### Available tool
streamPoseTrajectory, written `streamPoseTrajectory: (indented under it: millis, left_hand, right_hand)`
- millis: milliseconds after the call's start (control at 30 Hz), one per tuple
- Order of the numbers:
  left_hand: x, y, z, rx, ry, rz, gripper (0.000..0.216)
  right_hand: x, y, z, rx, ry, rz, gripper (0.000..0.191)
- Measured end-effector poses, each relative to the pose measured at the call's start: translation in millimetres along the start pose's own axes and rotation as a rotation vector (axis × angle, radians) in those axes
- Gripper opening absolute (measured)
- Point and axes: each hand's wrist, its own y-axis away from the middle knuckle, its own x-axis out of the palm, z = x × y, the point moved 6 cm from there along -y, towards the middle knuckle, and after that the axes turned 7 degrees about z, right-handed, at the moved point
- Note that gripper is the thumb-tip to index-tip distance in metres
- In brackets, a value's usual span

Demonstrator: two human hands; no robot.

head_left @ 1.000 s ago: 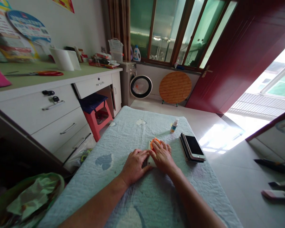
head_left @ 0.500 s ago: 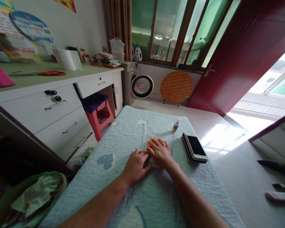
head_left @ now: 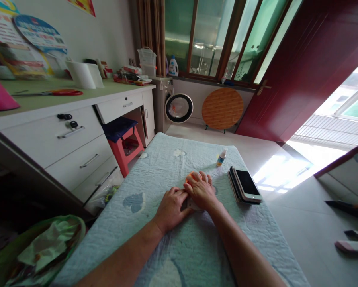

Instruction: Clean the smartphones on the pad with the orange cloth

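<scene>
My right hand (head_left: 200, 189) presses an orange cloth (head_left: 188, 177) flat onto a phone (head_left: 189, 205) that lies on the pale blue quilted table cover (head_left: 155, 167). Only the cloth's edge shows past my fingers. My left hand (head_left: 170, 207) lies beside it, fingers bent against the phone's left edge and holding it still. A stack of phones (head_left: 244, 185) sits just to the right of my hands. A small spray bottle (head_left: 221, 158) stands behind them.
A white desk with drawers (head_left: 77, 131) runs along the left, a red stool (head_left: 122, 145) tucked under it. A green bag (head_left: 38, 251) sits at lower left. A washing machine (head_left: 173, 105), a round folded table (head_left: 222, 108) and a red door (head_left: 301, 71) stand beyond.
My right hand and the orange cloth have slid a little to the left over the phone. The left hand has stayed put. The view has shifted slightly.
</scene>
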Motion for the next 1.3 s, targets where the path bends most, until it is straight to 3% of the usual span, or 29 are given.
streamPoseTrajectory:
  millis: [600, 900, 1300]
  left_hand:
    - [-2, 0, -1, 0.003, 0.037, 0.002, 0.035]
    - [-1, 0, -3, 0.017, 0.019, -0.003, 0.041]
    - [0, 0, 0, 0.042, 0.031, 0.001, 0.059]
  right_hand:
    - [-7, 15, 7, -0.072, -0.032, -0.017, 0.043]
    - [-3, 6, 0, -0.025, -0.06, -0.005, 0.042]
    - [-1, 2, -15, 0.066, -0.071, -0.095, 0.032]
